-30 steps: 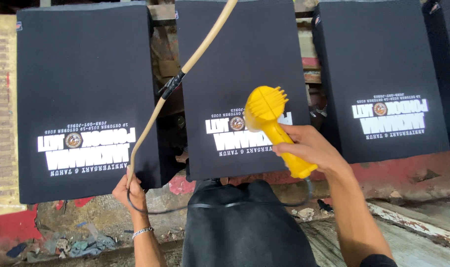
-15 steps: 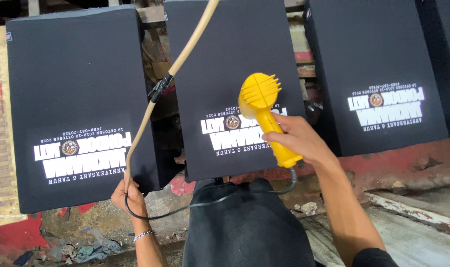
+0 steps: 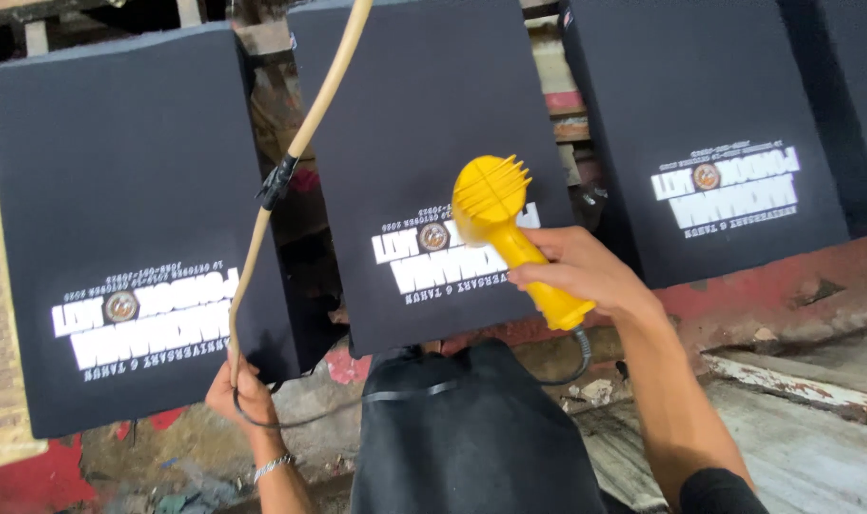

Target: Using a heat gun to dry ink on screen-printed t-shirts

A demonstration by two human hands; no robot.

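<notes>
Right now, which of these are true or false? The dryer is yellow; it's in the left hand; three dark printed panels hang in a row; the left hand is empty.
1. The hair dryer is yellow. True.
2. The left hand holds it. False: the right hand grips its handle.
3. Three dark printed panels hang side by side: left panel, middle panel, right panel. True.
4. The left hand is empty. False: it holds a tan hose.

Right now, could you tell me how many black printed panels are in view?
3 show their white print: left panel, middle panel behind the yellow heat gun in the right hand, right panel. A dark edge at far right may be another.
</notes>
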